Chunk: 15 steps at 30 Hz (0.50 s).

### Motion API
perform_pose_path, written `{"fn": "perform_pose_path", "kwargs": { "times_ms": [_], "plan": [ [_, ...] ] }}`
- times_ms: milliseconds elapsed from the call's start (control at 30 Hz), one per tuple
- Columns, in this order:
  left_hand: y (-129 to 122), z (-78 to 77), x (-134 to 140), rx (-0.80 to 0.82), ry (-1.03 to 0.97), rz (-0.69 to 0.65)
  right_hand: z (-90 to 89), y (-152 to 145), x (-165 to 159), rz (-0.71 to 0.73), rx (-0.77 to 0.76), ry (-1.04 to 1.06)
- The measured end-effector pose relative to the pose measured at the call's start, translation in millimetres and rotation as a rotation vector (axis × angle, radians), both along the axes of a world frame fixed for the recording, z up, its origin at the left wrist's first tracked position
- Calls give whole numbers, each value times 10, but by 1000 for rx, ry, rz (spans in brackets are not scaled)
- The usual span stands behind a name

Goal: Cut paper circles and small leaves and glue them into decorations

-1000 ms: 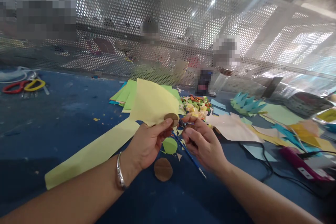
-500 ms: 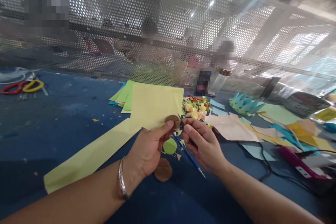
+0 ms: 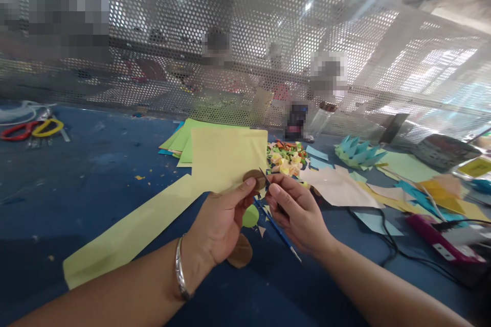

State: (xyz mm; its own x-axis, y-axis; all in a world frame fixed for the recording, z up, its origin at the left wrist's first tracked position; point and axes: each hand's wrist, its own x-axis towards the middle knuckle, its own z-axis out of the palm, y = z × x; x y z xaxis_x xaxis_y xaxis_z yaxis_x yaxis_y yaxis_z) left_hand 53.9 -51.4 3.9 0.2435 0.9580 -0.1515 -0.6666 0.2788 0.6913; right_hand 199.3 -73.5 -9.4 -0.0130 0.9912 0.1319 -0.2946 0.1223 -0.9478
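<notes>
Between the thumb and fingers of my left hand point(image 3: 220, 219) is a round brown paper piece point(image 3: 254, 178). My right hand point(image 3: 293, 207) is closed around small scissors point(image 3: 264, 176); only their dark pointed blades show, at the right edge of the brown piece, and the handles are hidden in my fingers. Below my left hand lies another brown paper disc point(image 3: 241, 252), partly covered by the hand. A green paper disc point(image 3: 250, 216) rests between the hands, with a blue pen-like tool point(image 3: 282, 235) slanting beside it.
Yellow paper point(image 3: 226, 156) lies ahead over green sheets point(image 3: 186, 140). Small paper flowers point(image 3: 286, 157) are heaped beside it. Red- and yellow-handled scissors point(image 3: 48, 127) sit far left. A purple power strip point(image 3: 433, 237) with black cables is at right. A perforated metal screen point(image 3: 153, 76) stands behind.
The brown piece and both hands have shifted very slightly, with the scissors' blades still at its right edge. My left hand now covers a little more of the lower brown disc.
</notes>
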Motion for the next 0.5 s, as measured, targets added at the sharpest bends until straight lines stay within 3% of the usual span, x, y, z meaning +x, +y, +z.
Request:
{"fn": "perform_pose_path", "kwargs": {
  "times_ms": [500],
  "plan": [
    [-1, 50, 10, -39, -42, -8, 6, 13, 11, -18, 11, -23]
  ]
}}
